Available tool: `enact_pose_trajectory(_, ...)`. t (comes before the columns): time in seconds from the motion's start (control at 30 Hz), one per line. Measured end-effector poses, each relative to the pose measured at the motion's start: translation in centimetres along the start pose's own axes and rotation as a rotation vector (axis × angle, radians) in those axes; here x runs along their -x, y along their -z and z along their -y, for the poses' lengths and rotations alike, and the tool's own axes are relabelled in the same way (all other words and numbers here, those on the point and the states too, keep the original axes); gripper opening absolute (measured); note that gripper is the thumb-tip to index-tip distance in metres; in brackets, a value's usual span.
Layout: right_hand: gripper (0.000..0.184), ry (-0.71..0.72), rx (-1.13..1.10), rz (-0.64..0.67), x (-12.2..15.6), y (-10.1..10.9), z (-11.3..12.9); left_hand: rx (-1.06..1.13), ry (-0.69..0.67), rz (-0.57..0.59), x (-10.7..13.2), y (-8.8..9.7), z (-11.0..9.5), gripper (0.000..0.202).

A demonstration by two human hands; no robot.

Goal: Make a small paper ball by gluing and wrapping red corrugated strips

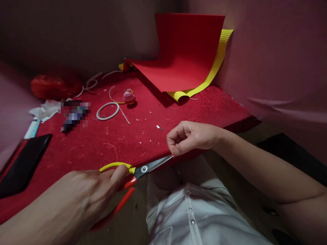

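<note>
My left hand (92, 190) is closed around the handles of a pair of scissors (144, 169), one handle yellow and the other red. Their blades point right and look nearly closed, just past the front edge of the red-covered table (133, 146). At the blade tips, my right hand (191, 136) pinches thumb against fingers. A tiny bit of red (173, 155) shows between those fingertips and the blades; its kind is too small to make out.
A coiled white strip (108, 111) and a small pink-and-white ball (129, 97) lie mid-table among scraps. A red corrugated sheet (184, 68) over a yellow one (217, 66) leans at the back. At left are a red plastic bag (55, 86) and a flat black object (25, 166).
</note>
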State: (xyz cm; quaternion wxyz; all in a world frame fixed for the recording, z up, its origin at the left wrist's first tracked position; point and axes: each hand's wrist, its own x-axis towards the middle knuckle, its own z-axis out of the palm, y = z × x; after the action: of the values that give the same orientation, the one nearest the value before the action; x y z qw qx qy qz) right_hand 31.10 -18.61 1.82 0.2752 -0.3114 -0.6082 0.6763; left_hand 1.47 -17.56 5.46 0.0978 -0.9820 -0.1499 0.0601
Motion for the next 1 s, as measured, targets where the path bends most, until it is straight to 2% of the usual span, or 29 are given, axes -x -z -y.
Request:
enact_pose_trajectory(0.1,0.004,-0.002,-0.005,-0.004,0.0,0.02,-0.05,0.012,0.059,0.045,0.23,-0.17,0.03,0.028)
enact_pose_trajectory(0.2,0.003,0.003,-0.016,-0.015,0.03,0.05,-0.13,0.119,0.128,0.129,0.23,-0.13,-0.1,0.02)
enact_pose_trajectory(0.3,0.002,0.006,-0.02,-0.017,0.05,0.05,-0.19,0.173,0.184,0.178,0.17,0.0,-0.21,0.019)
enact_pose_trajectory(0.47,0.001,0.006,-0.041,-0.027,0.06,0.02,-0.23,0.174,0.156,0.188,0.08,-0.03,-0.13,0.017)
enact_pose_trajectory(0.57,0.001,0.011,-0.056,-0.027,0.07,0.04,-0.26,0.169,0.187,0.197,-0.05,-0.16,-0.09,0.018)
enact_pose_trajectory(0.77,0.002,0.014,-0.086,-0.035,0.09,0.11,-0.4,0.168,0.234,0.344,-0.27,-0.09,0.07,0.013)
enact_pose_trajectory(1.0,0.003,0.023,-0.131,-0.046,0.1,0.14,-0.57,0.303,0.278,0.327,-0.3,0.19,0.28,0.015)
